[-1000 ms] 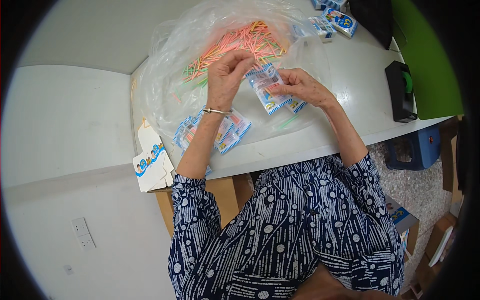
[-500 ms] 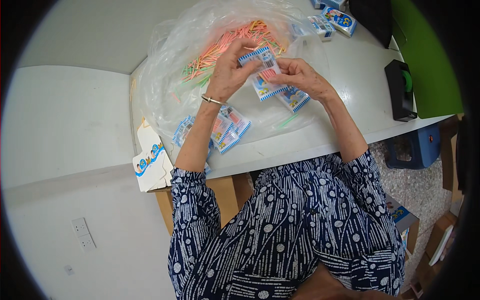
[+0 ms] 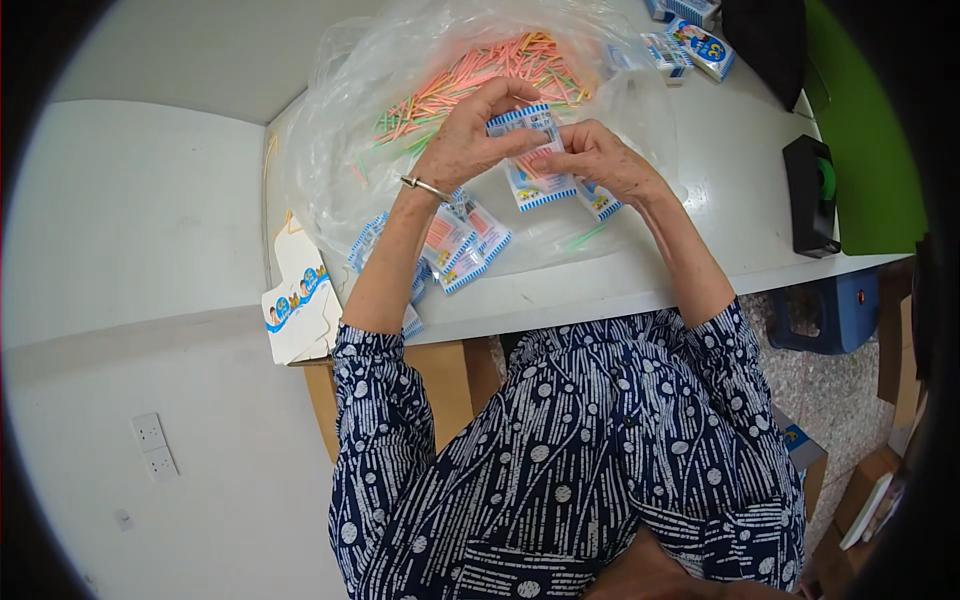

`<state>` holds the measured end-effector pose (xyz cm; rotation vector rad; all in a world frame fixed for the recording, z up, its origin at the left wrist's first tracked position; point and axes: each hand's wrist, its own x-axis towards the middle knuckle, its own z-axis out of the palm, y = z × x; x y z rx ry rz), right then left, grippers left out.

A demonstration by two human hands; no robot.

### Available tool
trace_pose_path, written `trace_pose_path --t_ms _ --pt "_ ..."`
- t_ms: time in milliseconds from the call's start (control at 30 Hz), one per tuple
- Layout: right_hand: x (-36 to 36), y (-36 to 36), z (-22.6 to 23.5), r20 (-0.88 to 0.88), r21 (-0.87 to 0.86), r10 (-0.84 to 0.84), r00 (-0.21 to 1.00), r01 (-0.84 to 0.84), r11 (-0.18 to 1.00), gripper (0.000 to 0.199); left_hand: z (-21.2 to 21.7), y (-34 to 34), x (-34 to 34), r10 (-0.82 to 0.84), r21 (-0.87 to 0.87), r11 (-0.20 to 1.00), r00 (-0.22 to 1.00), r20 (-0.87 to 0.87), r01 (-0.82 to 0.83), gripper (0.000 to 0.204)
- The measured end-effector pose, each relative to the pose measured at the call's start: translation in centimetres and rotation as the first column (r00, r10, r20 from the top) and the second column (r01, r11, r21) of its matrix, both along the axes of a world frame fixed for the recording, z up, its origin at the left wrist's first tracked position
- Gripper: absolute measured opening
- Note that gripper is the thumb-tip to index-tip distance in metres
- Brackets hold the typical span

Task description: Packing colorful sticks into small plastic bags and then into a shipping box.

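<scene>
Over a clear plastic bag (image 3: 330, 150), both my hands hold a small clear packet (image 3: 545, 190) with blue-striped ends. My left hand (image 3: 470, 140) is closed on its upper left side, thumb across the front. My right hand (image 3: 608, 162) pinches its right side, fingertips at the short pink sticks (image 3: 530, 165) that show there. Whether those sticks are fully inside the packet I cannot tell. Another striped packet (image 3: 601, 201) lies below my right hand, partly hidden. Loose pink, yellow and green sticks (image 3: 480, 80) lie heaped in the bag beyond my hands.
Several filled packets (image 3: 470, 250) lie beside my left forearm. White printed cards (image 3: 305, 300) stand at the table's left corner. A black tape dispenser (image 3: 808, 200) is at the right, with small blue-and-white boxes (image 3: 700, 48) at the back and a blue stool (image 3: 830, 315) below.
My left thumb has shifted across the packet's front, and the packet looks more upright. The whole view has moved slightly. Both hands keep their hold.
</scene>
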<state>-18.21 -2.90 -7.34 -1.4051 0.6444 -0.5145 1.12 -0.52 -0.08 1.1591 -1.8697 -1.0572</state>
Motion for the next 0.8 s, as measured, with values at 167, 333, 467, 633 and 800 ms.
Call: trace_pose_path --t_ms 167,333,467,633,800 --pt "0.4 -0.3 -1.1 0.046 -0.003 -0.031 0.998 0.031 1.000 0.024 -0.1 0.9 1.2 0.074 0.015 0.997 0.996 -0.049 -0.073 0.033" --pt "0.5 0.3 1.3 0.013 -0.060 0.002 1.000 -0.001 0.998 0.024 0.0 1.7 1.6 0.165 -0.033 0.986 0.986 -0.035 -0.166 0.022" --pt "0.0 0.5 1.6 0.041 -0.024 -0.083 0.996 0.084 0.996 0.031 0.0 1.9 0.9 0.136 -0.032 0.990 0.989 -0.064 -0.138 0.029" --pt "0.4 0.5 2.4 0.137 0.112 -0.050 0.989 0.035 0.993 0.031 -0.5 2.3 0.7 0.080 0.040 0.996 0.993 -0.082 -0.077 0.054" --pt "1.4 1.1 2.4 0.199 0.098 -0.042 0.979 0.023 0.995 0.027 0.2 2.6 1.4 0.097 0.089 0.992 0.988 -0.124 -0.086 0.054"
